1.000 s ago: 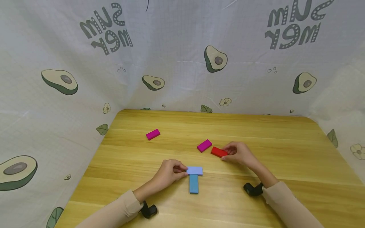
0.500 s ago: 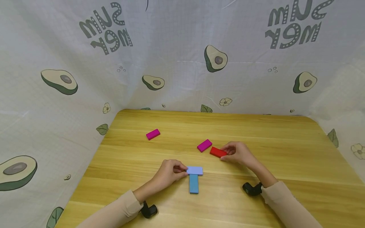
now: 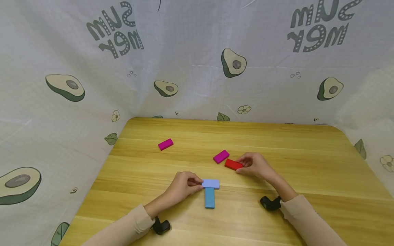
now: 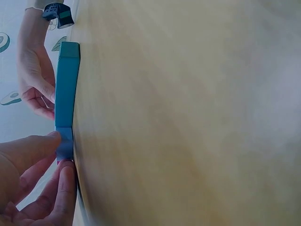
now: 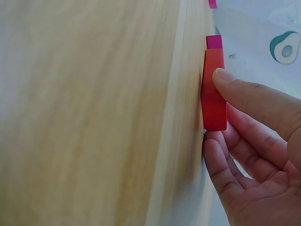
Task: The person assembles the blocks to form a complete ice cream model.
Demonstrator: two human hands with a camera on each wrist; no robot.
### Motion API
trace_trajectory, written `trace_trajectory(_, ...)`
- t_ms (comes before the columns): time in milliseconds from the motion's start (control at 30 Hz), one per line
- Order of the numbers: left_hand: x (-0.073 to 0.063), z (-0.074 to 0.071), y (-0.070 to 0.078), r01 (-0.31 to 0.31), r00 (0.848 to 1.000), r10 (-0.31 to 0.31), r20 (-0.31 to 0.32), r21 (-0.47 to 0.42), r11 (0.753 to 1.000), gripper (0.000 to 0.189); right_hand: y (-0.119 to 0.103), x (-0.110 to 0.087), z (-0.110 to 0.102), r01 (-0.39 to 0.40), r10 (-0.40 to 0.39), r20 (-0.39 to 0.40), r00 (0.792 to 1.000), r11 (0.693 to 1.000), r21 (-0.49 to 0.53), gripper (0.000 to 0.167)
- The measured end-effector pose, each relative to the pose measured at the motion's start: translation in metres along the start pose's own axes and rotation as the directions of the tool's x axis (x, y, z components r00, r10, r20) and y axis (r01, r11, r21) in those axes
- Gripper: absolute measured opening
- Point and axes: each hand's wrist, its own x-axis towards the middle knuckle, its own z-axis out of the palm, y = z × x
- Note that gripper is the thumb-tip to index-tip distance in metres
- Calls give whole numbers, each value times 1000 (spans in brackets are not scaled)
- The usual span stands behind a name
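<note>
My left hand [image 3: 183,186] pinches the left end of a lavender-blue rectangular block [image 3: 211,183] lying flat on the table. A blue block [image 3: 209,198] runs straight down from its middle, so the pair forms a T. In the left wrist view, the teal-looking side of the blue block [image 4: 67,89] shows beyond my fingers. My right hand [image 3: 254,166] grips a red block [image 3: 233,164] by its right end, thumb on the near side. The right wrist view shows the red block [image 5: 214,89] at the table surface, with a magenta block [image 5: 214,42] behind it.
One magenta block [image 3: 221,156] lies just up and left of the red one. Another magenta block [image 3: 166,144] sits farther off at the back left. Behind the wooden table [image 3: 292,147] hangs a white cloth [image 3: 191,41] printed with avocados.
My right hand has slid the red block slightly to the left, nearer the closer magenta block. The left hand keeps its hold on the lavender-blue block, which stays in place.
</note>
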Motion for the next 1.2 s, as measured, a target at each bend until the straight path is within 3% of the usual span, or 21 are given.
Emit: trace_trajectory(1200,3,-1,-1,0,1000,0,5,16,1000,9,-12,10,19,63,-64,94,994,998,20,31)
